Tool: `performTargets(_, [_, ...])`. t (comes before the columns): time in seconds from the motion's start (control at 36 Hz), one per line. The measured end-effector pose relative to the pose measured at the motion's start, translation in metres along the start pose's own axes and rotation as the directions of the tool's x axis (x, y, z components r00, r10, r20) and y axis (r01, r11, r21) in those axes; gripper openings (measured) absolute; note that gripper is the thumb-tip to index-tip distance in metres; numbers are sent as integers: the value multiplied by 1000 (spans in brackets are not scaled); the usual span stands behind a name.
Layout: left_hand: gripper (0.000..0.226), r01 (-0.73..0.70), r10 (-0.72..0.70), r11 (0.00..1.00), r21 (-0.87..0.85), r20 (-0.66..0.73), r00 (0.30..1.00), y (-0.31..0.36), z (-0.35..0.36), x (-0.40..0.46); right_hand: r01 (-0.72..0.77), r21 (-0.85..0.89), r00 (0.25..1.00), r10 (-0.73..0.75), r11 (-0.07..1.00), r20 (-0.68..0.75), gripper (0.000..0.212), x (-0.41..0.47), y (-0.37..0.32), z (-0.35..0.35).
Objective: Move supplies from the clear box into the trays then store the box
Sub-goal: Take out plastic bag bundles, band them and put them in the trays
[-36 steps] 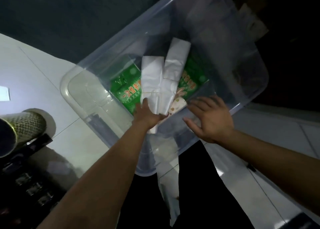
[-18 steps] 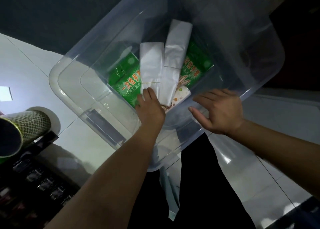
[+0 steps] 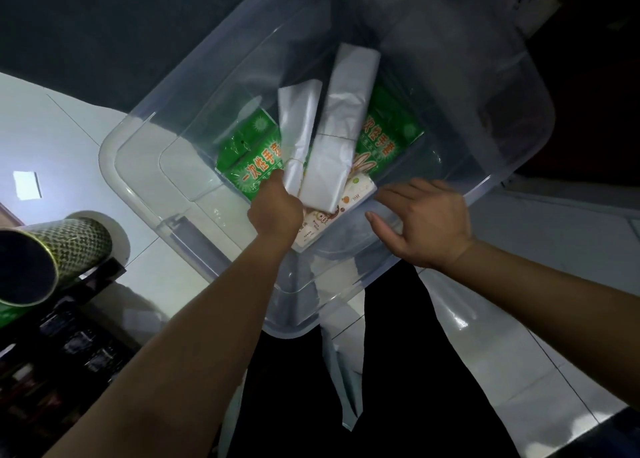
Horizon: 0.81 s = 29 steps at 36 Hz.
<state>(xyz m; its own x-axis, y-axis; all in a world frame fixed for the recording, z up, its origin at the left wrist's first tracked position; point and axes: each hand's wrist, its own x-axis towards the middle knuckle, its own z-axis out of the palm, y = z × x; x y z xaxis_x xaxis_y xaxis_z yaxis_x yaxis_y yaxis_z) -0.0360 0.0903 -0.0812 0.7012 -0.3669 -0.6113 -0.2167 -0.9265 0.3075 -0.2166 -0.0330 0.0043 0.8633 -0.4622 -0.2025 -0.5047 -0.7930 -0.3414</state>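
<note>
Head view: left hand (image 3: 275,205) has closed onto the narrower white folded plastic bundle (image 3: 297,135) inside the clear plastic storage box (image 3: 145,167), gripping it. Right hand (image 3: 426,222), open, braces the rim. Extraction can start.

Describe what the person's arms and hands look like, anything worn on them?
Both forearms are bare up to the frame edge, no sleeves in view. The left hand and right hand wear no gloves; no rings, watch or bands are visible.
</note>
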Motion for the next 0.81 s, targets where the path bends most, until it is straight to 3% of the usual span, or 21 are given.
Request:
performTargets(0.11, [40, 18, -1, 987, -161, 102, 995, 6, -16, -8, -146, 153, 989, 143, 977, 32, 32, 8, -4, -11])
performTargets(0.22, [44, 78, -8, 941, -329, 211, 977, 12, -38, -18, -336, 486, 930, 366, 807, 36, 26, 20, -12, -23])
performTargets(0.28, [42, 190, -66, 856, -481, 263, 963, 12, -49, -25, -429, 611, 868, 491, 665, 74, 26, 25, -19, -27])
performTargets(0.36, [41, 341, -64, 655, -675, 400, 914, 10, -61, -36, -528, 798, 746, 607, 291, 273, 33, 35, -29, -30])
performTargets(0.44, [46, 408, 104, 473, -781, 510, 854, 12, -70, -46, -621, 779, 629, 541, -81, 558, 45, 46, -34, -34])
performTargets(0.53, [51, 446, 272, 370, -815, 554, 787, 12, -77, -55, -680, 687, 597, 351, -256, 721, 40, 51, -35, -39])
performTargets(0.58, [52, 456, 361, 371, -809, 578, 731, 10, -81, -57, -658, 675, 627, 254, -334, 736, 29, 53, -34, -44])
performTargets(0.64, [54, 462, 420, 396, -794, 604, 678, 10, -84, -57, -639, 665, 640, 212, -386, 738, 34, 54, -31, -48])
performTargets(0.81, [54, 499, 470, 470, -728, 685, 557, 11, -88, -53, -621, 695, 671, 211, -363, 710, 41, 43, -20, -56])
